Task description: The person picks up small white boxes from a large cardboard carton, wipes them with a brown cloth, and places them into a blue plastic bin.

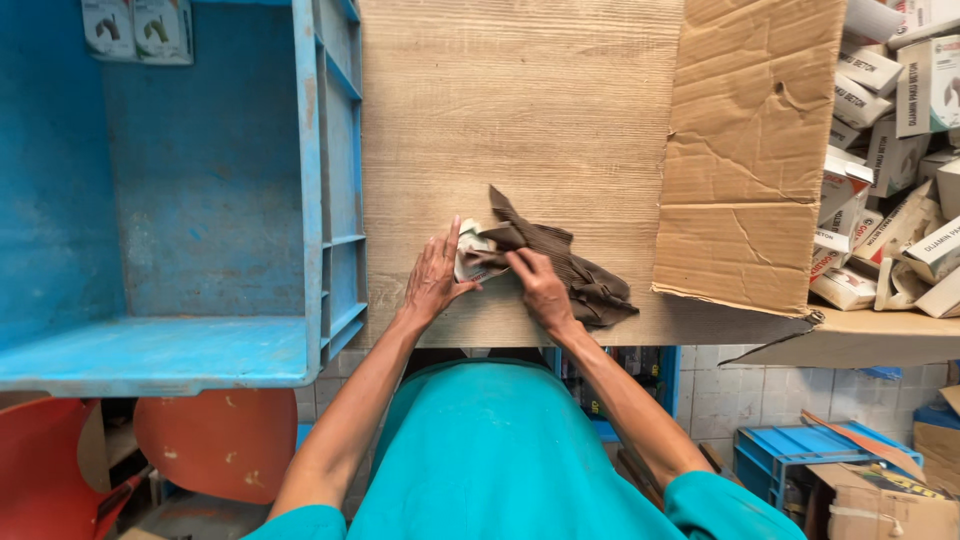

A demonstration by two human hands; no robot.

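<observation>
Head view: both hands (435, 280) (540, 288) press brown cloth (560, 260) over a small box (468, 250).

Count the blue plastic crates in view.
2. A large blue plastic crate sits on the left of the wooden tabletop, beside the left hand. A second blue crate sits on the floor, lower right. Others may be hidden under the table.
</observation>
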